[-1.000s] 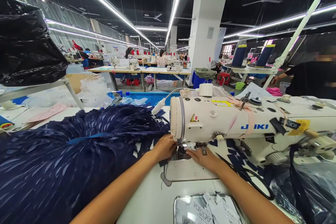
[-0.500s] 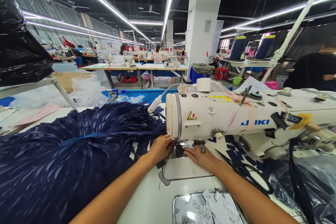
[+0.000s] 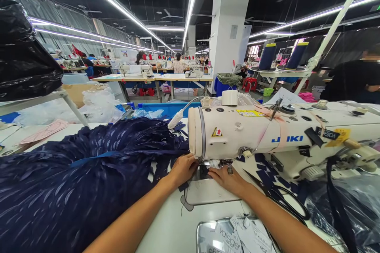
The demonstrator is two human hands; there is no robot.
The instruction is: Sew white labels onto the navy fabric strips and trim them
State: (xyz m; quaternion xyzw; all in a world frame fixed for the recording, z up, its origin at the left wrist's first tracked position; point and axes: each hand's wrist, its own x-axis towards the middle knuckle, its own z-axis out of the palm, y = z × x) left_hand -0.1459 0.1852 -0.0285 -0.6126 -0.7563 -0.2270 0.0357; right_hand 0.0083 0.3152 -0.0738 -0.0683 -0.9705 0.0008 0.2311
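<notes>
A white sewing machine (image 3: 231,130) reaches in from the right, its head above the metal needle plate (image 3: 213,191). Under the presser foot lies a small piece of navy fabric (image 3: 203,172). My left hand (image 3: 183,170) is closed at the left of the foot, fingers bent against the navy fabric, their tips partly hidden by the machine head. From the right, my right hand (image 3: 228,178) pinches or presses the same fabric's edge with its fingertips. A big heap of navy straps (image 3: 83,182) fills the left side, one strap running toward the machine head.
Black scissors (image 3: 285,201) lie right of my right forearm, among navy scraps (image 3: 265,176). A metal tray (image 3: 202,241) with printed white labels (image 3: 252,237) sits in front. Navy thread cones (image 3: 267,57) stand behind the machine. A person in black (image 3: 350,75) is at far right.
The view has shifted very slightly. Both hands stay at the presser foot, with almost no visible movement of the fabric.
</notes>
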